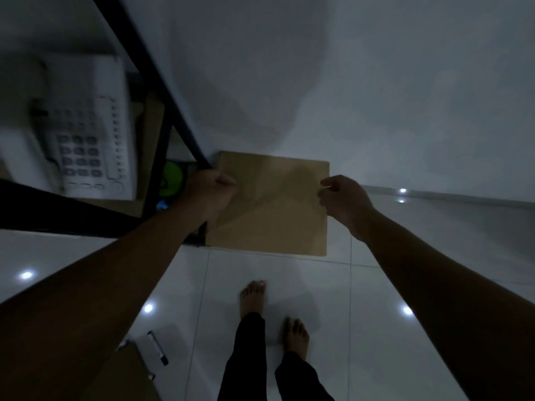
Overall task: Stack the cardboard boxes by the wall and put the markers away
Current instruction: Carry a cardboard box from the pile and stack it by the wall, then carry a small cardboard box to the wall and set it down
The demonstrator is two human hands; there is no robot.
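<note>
— Both hands are hovering over the cardboard box [272, 204], aren't they? What is the left hand [210, 191] doing?

— It is curling into a loose fist at the box's left edge, thumb side toward the top face. Whether it is actually pinching cardboard or just closing on nothing, I cannot tell; the light is dim and the fingers are blurring into the brown.

— And the right hand [344, 198]?

— It is sitting at the right edge of the box with the fingers bent inward and the thumb sticking out toward the lid. Again I cannot tell if it is gripping the edge or merely hanging just above it.

— Where is the box lying?

— It is resting flat on the white tiled floor [289, 285], its far edge running against the wall [318, 82], and its left side sitting just beside the black leg of the desk [162, 91].

— Anything on that desk?

— A white desk phone [86, 131] is showing there, blurred. Something green [170, 178] is glowing beneath the desk, too vague to name.

— Are any markers showing?

— One marker [157, 347], dark-capped, is lying on a white sheet [146, 353] near the lower left, well apart from the box. The person's bare feet [253, 296] are standing on the tiles between.
</note>
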